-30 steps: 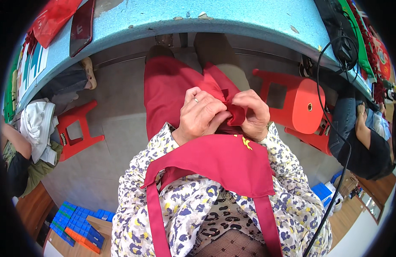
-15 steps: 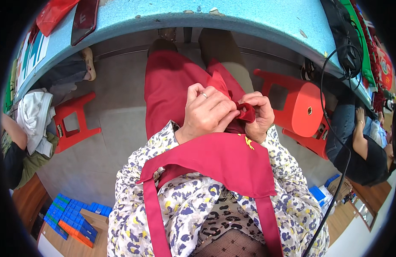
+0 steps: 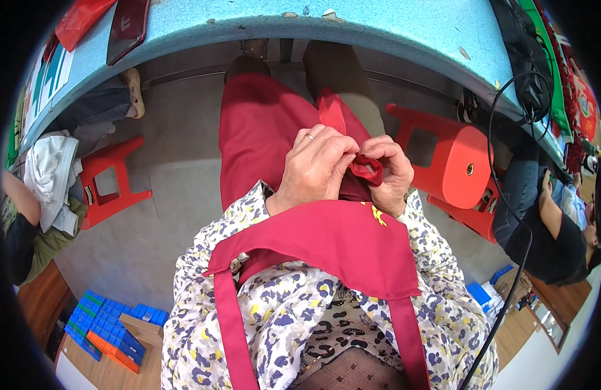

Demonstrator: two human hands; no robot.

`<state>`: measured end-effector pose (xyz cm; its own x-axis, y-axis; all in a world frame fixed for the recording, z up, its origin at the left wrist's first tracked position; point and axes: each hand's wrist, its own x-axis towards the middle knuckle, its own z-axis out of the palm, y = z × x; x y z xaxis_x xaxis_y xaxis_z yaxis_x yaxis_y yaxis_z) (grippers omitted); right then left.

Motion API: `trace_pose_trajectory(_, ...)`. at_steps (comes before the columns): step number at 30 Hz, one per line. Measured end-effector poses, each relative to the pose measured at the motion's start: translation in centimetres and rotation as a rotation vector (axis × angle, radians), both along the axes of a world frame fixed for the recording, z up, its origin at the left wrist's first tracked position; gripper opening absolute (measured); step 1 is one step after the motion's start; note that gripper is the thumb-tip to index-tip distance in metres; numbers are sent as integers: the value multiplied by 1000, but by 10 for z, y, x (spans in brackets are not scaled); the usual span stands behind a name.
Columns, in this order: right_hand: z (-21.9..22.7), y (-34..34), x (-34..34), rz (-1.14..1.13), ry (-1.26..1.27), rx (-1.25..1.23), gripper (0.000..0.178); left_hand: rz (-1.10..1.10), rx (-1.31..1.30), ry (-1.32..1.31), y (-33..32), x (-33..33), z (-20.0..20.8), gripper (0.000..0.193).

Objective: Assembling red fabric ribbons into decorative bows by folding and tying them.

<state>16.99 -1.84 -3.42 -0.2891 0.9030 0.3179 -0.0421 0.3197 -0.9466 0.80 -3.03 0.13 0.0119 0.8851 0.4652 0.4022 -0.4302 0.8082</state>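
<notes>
Over my lap, both hands work at a strip of red ribbon point(image 3: 367, 170), part of it rolled or folded into a small loop. My left hand point(image 3: 315, 164) is closed, thumb and fingertips pinching the ribbon at the loop's left side. A ring sits on one of its fingers. Around the loop's right side curls my right hand point(image 3: 390, 170), its thumb and forefinger pressing the fabric. The ribbon's loose tail point(image 3: 332, 112) sticks up beyond my left knuckles. Beneath lies the dark red apron point(image 3: 265, 136) covering my thighs.
A speckled blue table point(image 3: 378, 19) curves across the far side, bearing a dark red phone-like slab point(image 3: 127, 32) and a red bag point(image 3: 81, 23). Red stools point(image 3: 466, 166) stand at both sides. A black cable point(image 3: 518, 221) hangs at right. People sit left and right; blue crates point(image 3: 109, 322) lie behind.
My left fingers have shifted slightly up to the loop's top edge. The loop now faces me more openly, and the tail leans farther from my left hand.
</notes>
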Motion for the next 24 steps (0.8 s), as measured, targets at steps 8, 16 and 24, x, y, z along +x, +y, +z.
trace_pose_trajectory(8,0,-2,1,3,26,-59,25,-22,-13,30,-1,0,1,17)
trace_pose_trajectory(16,-2,-4,0,-6,132,-191,23,-74,-21,124,0,-5,1,18)
trace_pose_trajectory(24,0,-3,0,60,198,-373,16,-136,-72,229,8,-12,-1,19)
